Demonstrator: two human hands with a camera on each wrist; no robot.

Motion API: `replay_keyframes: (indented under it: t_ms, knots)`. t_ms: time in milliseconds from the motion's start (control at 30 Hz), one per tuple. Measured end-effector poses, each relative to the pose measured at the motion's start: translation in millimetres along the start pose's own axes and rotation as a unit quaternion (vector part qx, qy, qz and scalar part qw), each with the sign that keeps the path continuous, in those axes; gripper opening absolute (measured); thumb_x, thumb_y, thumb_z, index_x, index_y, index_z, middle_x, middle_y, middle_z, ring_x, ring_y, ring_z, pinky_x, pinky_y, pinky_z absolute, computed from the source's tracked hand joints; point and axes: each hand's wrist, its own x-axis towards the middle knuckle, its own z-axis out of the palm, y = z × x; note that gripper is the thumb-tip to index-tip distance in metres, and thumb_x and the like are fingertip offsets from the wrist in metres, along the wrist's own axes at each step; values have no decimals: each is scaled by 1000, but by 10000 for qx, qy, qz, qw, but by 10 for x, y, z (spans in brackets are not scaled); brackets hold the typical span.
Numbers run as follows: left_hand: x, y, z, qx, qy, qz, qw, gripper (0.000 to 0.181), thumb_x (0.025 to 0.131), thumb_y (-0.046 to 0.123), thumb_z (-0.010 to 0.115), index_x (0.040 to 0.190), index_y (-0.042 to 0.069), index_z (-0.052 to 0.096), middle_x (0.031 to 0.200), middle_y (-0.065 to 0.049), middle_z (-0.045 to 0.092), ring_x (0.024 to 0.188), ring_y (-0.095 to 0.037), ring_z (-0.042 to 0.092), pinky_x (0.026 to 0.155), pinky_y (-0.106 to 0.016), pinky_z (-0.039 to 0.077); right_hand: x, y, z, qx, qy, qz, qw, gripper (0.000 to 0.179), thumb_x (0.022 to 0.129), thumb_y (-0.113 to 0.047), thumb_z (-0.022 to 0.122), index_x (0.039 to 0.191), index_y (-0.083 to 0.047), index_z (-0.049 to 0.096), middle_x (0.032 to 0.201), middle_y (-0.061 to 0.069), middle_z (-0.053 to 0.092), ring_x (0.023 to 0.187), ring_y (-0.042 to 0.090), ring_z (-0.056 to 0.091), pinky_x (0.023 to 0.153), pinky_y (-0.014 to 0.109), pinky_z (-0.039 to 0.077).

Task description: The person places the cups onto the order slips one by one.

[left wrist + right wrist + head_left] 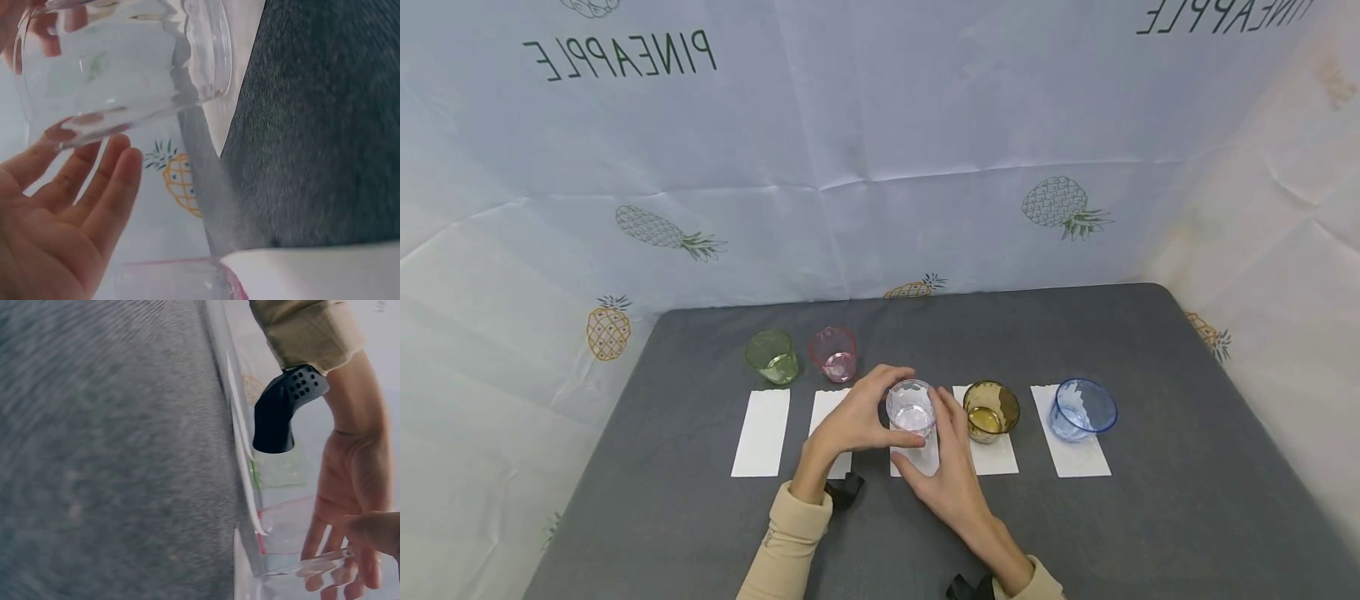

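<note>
A clear glass (912,412) stands upright over the middle white paper (928,458), between both hands. My left hand (868,412) holds it at the rim, index finger on the far side and thumb on the near side; in the left wrist view its other fingers (119,181) extend loosely beside the glass. My right hand (951,471) reaches its straight fingers to the glass's right side, its thumb spread apart from the glass. Through the clear wall (137,69), right-hand fingertips show in the left wrist view.
A green glass (772,358) and a pink glass (835,354) stand behind two bare papers at left. An amber glass (991,412), close to my right hand, and a blue glass (1082,410) stand on papers at right. Grey cloth (662,500) covers the table; a pineapple-print curtain (925,108) hangs behind.
</note>
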Motion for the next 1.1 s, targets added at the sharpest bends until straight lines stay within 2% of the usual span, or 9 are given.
replay_keyframes:
  t_ms: [67,167,233,267,500,633,800,1100]
  knots:
    - [-21,3,-43,-12,-36,11,10000,88,75,37,91,148,9,50,142,-12,57,130,-28,57,109,-49,50,4,-18,-4,-40,124,-144,9998,93,74,-11,90,153,-2,43,154,25,39,139,36,46,116,16,35]
    - [-51,5,-140,-24,46,90,9999,86,76,35,90,148,10,50,145,-14,55,135,-30,55,112,-51,48,23,-44,-10,-45,275,-319,9991,84,74,-11,90,147,-2,51,151,24,44,134,36,50,108,33,48]
    - [-71,12,-224,-21,199,204,9996,83,77,33,90,146,9,51,145,-15,55,135,-31,55,112,-53,47,45,-68,-15,-22,303,-340,9990,79,75,-13,90,145,-4,54,150,20,48,134,35,50,104,46,48]
    - [-83,12,-269,-9,284,259,9993,82,77,31,90,146,9,52,145,-16,55,136,-32,54,113,-53,46,56,-80,-15,24,296,-345,9990,77,75,-14,90,144,-5,56,149,19,49,134,35,50,104,49,47]
    - [-168,-24,-602,166,983,555,9935,78,76,25,91,143,11,55,142,-11,58,132,-31,56,109,-53,48,137,-190,11,376,46,-445,9983,76,77,-17,89,144,-8,57,148,13,52,142,29,46,113,45,44]
    - [-197,-81,-760,189,1244,668,9898,77,75,21,92,142,9,56,141,-14,58,132,-33,56,108,-55,48,180,-250,47,528,-164,-478,9973,75,78,-19,88,146,-11,56,149,10,52,142,29,45,112,51,44]
    - [-229,-154,-914,241,1396,653,9878,74,75,17,92,141,10,57,139,-14,59,129,-31,57,105,-55,49,228,-316,110,669,-340,-629,9952,74,80,-19,87,147,-13,55,151,12,51,141,34,47,107,59,47]
    - [-254,-195,-1094,383,1482,391,9874,71,79,15,88,142,6,56,143,-16,56,135,-35,53,111,-60,45,286,-423,279,1034,-692,-731,9895,73,81,-19,86,146,-12,55,150,8,52,141,28,49,111,52,46]
